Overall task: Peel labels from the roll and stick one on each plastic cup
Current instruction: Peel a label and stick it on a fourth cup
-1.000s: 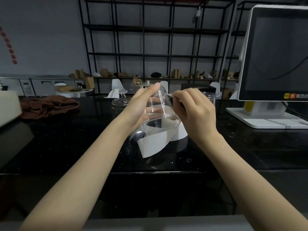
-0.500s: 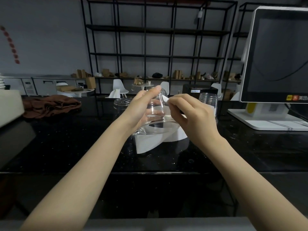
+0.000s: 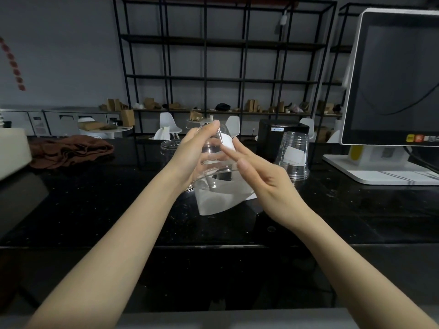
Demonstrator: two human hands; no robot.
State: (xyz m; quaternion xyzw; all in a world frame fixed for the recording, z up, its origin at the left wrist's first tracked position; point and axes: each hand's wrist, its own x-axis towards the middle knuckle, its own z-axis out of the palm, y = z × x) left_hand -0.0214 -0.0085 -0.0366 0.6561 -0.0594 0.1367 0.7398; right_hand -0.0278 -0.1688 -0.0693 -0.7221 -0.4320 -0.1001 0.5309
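Observation:
My left hand grips a clear plastic cup, held tilted above the counter with its mouth toward me. A white label lies on the cup's upper side. My right hand is flat with its fingers stretched out, fingertips touching the label and cup wall. Beneath the cup lies the label roll, its white strip curling loose on the black counter. A second clear cup stands upside down at the right and carries a white label. Another clear cup stands behind my left hand.
A white touchscreen terminal stands at the right on its base. A black box-shaped device sits behind the cups. A brown cloth lies at the far left, near a pale box. Black shelving stands beyond the black counter.
My right hand has opened from a pinch on the label to flat fingers against the cup. The label now lies on the cup wall. The labelled cup at the right has come into view.

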